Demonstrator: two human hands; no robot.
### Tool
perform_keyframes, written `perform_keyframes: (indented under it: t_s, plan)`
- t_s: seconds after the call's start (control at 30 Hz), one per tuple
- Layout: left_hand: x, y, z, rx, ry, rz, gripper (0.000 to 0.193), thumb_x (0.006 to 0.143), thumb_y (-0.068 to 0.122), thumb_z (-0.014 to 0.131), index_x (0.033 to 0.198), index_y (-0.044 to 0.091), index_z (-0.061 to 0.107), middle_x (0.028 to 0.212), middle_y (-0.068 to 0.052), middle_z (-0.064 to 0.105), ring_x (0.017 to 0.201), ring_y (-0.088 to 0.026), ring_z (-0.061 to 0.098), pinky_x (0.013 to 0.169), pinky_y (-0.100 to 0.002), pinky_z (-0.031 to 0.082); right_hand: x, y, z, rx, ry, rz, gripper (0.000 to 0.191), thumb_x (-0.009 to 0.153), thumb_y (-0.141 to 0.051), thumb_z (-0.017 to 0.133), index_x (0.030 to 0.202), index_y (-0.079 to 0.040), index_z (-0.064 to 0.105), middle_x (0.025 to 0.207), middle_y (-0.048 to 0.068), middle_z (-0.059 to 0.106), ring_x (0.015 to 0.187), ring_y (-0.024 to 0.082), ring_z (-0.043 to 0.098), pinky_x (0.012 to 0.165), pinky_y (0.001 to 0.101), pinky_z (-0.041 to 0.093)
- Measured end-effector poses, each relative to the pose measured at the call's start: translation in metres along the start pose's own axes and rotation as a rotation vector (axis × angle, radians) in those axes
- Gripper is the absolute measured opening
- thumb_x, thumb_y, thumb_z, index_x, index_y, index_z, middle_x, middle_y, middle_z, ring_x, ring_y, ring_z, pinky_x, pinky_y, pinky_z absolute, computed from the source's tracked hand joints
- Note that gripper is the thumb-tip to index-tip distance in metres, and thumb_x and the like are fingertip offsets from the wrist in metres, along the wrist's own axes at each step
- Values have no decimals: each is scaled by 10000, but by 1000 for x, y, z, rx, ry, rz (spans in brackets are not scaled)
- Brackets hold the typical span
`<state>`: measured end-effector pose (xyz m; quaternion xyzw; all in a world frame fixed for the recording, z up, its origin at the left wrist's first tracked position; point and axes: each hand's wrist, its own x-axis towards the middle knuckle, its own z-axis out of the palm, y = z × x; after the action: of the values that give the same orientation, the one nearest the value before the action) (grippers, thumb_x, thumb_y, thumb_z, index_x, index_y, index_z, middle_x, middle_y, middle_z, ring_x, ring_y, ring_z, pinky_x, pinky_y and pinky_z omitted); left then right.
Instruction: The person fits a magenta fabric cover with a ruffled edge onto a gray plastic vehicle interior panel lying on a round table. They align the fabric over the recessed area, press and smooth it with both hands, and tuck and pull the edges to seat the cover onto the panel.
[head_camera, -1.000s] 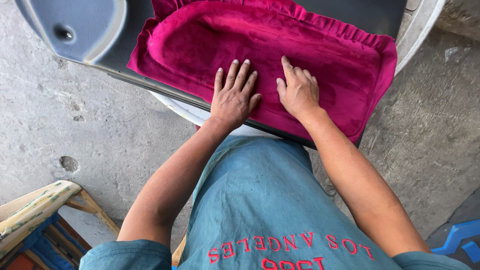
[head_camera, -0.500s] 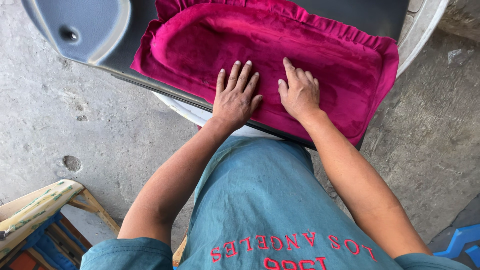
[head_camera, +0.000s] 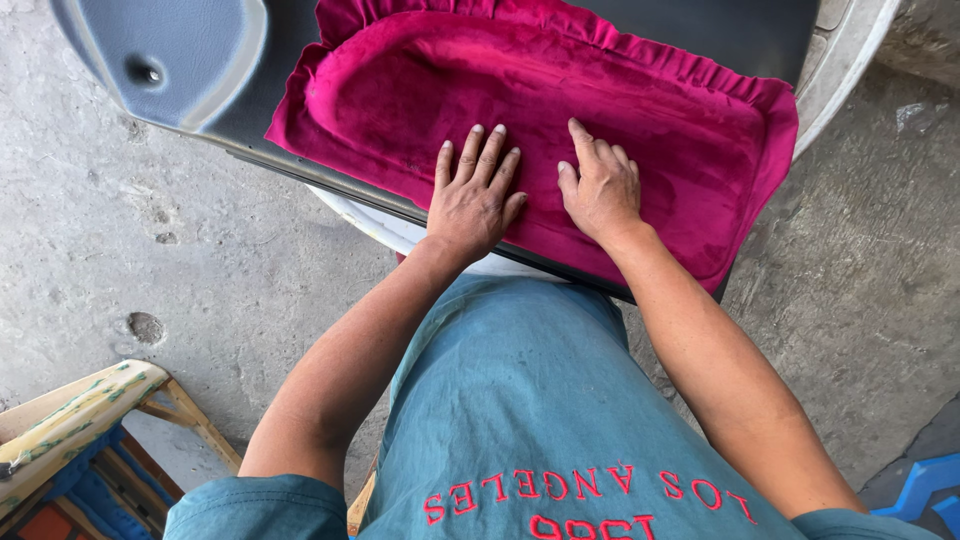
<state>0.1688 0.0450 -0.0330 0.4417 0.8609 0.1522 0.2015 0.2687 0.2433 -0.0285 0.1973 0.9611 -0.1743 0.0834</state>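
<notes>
A magenta velvet cover (head_camera: 560, 100) with a frilled edge lies spread over a dark grey moulded panel (head_camera: 180, 50). My left hand (head_camera: 472, 195) presses flat on the near edge of the fabric, fingers spread. Beside it, my right hand (head_camera: 600, 185) also rests flat on the velvet, fingers close together and pointing away from me. Neither hand holds anything. The panel rests on a white round drum (head_camera: 380, 225) whose rim shows under it.
Rough concrete floor (head_camera: 150, 260) surrounds the work. A wooden stool frame with blue padding (head_camera: 80, 430) stands at the lower left. A blue plastic object (head_camera: 925, 485) sits at the lower right corner. My teal shirt fills the bottom.
Both hands stay pressed on the velvet in nearly the same spots; the view has shifted only slightly.
</notes>
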Motion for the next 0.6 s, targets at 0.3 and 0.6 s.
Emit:
perform_keyframes:
  t_s: [0.3,0.6]
  plan:
    - [0,1,-3,1,17,3,620,1049,522,449,1544,150,473,1676,-105,282,1563,-315,183,1242,-599,118,1,-3,-3,10,32,-10,632,950,-255,694,1534,-121,496,1105,150,677,1009,349,624,896,512,488]
    - [-1,1,1,-5,23,-2,625,1045,523,459,1555,160,461,1683,-103,274,1568,-317,187,1245,-595,125,-1,-3,-4,10,49,-29,635,945,-253,693,1535,-122,497,1129,156,681,1017,360,626,869,526,492]
